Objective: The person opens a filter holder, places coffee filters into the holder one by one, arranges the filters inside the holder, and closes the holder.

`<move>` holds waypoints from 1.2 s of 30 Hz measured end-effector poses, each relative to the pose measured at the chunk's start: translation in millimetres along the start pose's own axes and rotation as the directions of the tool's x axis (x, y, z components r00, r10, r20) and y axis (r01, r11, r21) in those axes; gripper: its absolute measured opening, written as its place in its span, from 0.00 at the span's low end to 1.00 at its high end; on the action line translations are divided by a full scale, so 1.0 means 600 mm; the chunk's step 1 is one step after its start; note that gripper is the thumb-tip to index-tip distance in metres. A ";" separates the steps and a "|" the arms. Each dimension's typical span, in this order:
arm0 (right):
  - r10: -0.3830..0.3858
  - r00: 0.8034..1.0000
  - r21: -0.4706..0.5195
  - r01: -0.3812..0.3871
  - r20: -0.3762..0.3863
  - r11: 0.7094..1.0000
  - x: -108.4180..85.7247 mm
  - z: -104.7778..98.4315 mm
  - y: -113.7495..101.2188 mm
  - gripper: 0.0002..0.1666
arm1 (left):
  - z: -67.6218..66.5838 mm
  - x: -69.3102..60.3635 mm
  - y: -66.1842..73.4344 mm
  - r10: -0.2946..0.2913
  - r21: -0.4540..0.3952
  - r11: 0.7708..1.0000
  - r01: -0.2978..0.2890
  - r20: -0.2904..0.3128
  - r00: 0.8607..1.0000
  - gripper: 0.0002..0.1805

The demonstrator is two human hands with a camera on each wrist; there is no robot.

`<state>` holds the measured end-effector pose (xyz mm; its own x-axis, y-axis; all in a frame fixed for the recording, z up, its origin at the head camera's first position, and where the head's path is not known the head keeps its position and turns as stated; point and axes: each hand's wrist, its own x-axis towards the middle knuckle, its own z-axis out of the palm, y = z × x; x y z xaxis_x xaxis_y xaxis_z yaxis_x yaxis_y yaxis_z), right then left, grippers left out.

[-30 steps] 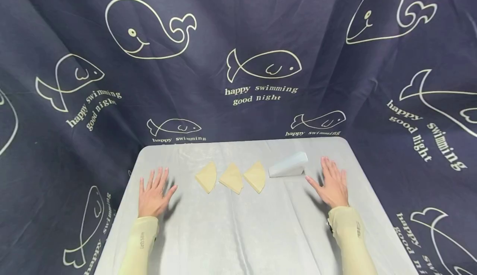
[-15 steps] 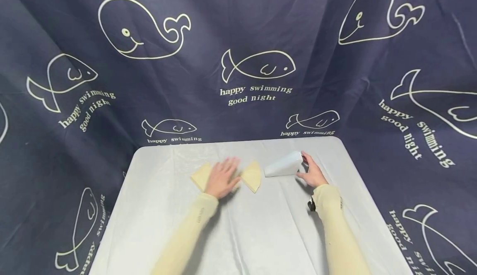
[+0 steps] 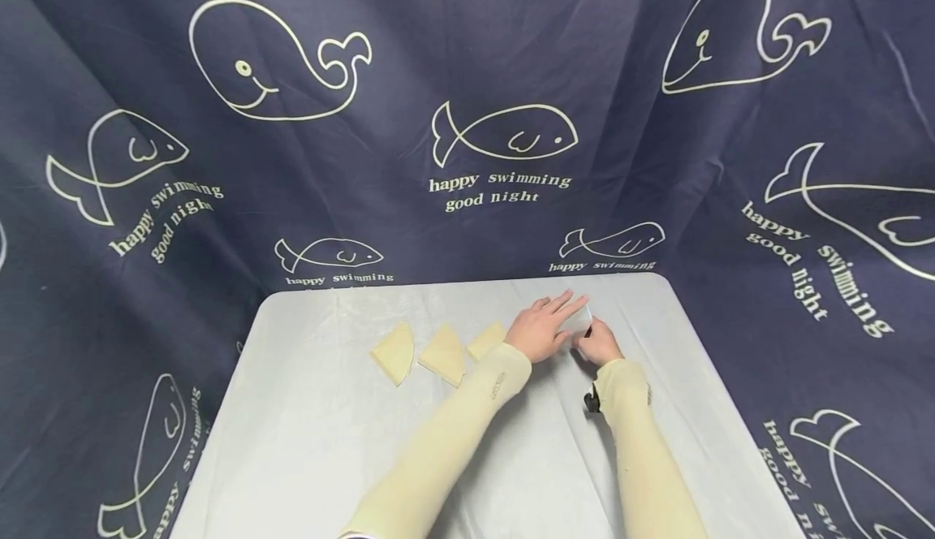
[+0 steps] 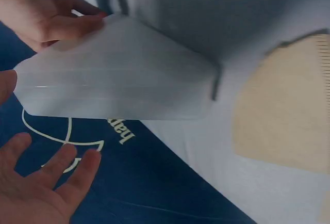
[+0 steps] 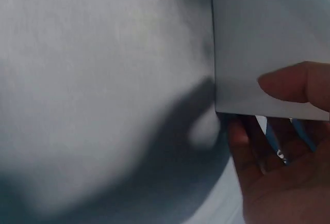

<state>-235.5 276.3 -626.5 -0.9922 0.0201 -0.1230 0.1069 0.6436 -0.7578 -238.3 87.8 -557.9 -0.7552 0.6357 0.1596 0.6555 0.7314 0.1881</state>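
Box (image 4: 113,79), white and wedge-shaped, is between my hands toward the far right of the bench (image 3: 314,441). My right hand (image 3: 602,344) pinches its right end, thumb on one face, fingers curled behind the edge. My left hand (image 3: 538,332) is over it, fingers spread loosely, gripping nothing; can't tell if it touches. Three tan paper fans (image 3: 441,354) lie in a row to the left, the rightmost partly behind my left sleeve (image 3: 438,441). Navy fish-print curtain (image 3: 511,60) hangs behind.

The box (image 4: 113,87) looks like smooth, faintly glossy plastic, the wedges (image 3: 395,354) matt paper, the tablecloth (image 3: 314,458) and curtain (image 3: 511,44) creased cloth.
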 end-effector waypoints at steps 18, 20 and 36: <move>-0.017 0.972 -0.149 -0.019 -0.235 0.989 0.015 0.024 -0.017 0.29 | 0.012 0.027 0.006 -0.023 -0.093 0.995 0.025 0.020 1.000 0.31; -0.005 0.972 -0.167 -0.035 -0.234 0.985 0.015 0.024 -0.018 0.29 | 0.013 0.027 0.002 -0.024 -0.097 0.995 0.027 0.029 0.999 0.33; 0.022 0.953 -0.175 -0.078 -0.303 0.981 0.015 0.034 -0.018 0.21 | -0.010 0.002 -0.043 -0.025 -0.283 0.959 0.018 -0.021 0.999 0.27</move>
<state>-244.2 253.7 -632.5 -0.9625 0.2645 0.0603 0.1710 0.7642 -0.6219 -255.8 68.3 -556.6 -0.7714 0.6117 0.1753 0.6139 0.6431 0.4577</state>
